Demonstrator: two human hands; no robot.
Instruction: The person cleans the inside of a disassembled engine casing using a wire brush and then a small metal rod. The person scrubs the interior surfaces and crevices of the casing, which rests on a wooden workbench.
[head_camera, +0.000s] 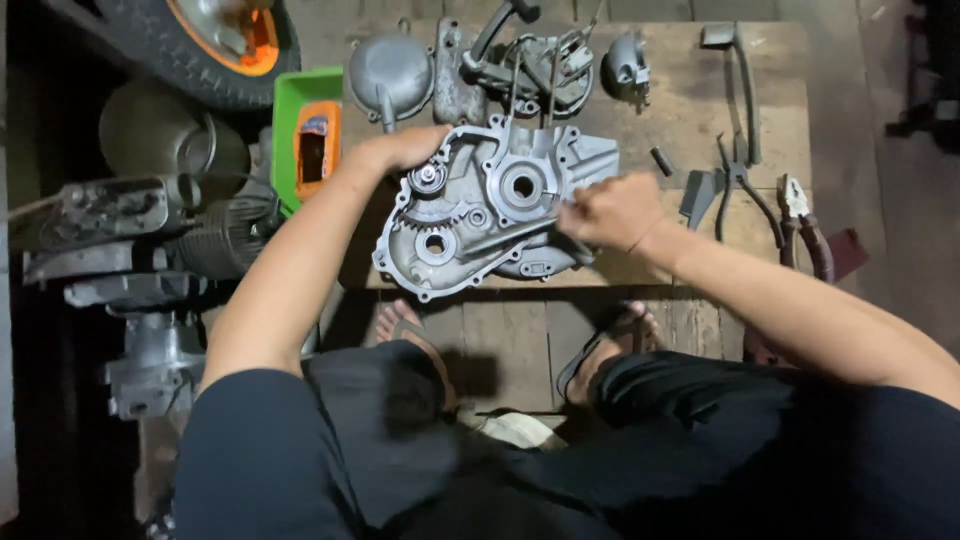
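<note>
A grey metal engine crankcase half (490, 205) lies on a low wooden bench (690, 110), with gears (432, 215) showing in its left part. My left hand (400, 150) rests on the case's upper left edge, fingers curled over a small gear there. My right hand (612, 210) is closed at the case's right side, gripping a thin metal rod or tool (520, 232) that reaches into the case.
Behind the case lie a round grey cover (390, 72), another engine cover (530, 65) and a small part (628, 62). Pliers (745, 190) and cutters (800, 225) lie right. A green tray (305, 130), tyre (200, 45) and engine cylinder (215, 235) sit left. My sandalled feet (600, 350) are below the bench.
</note>
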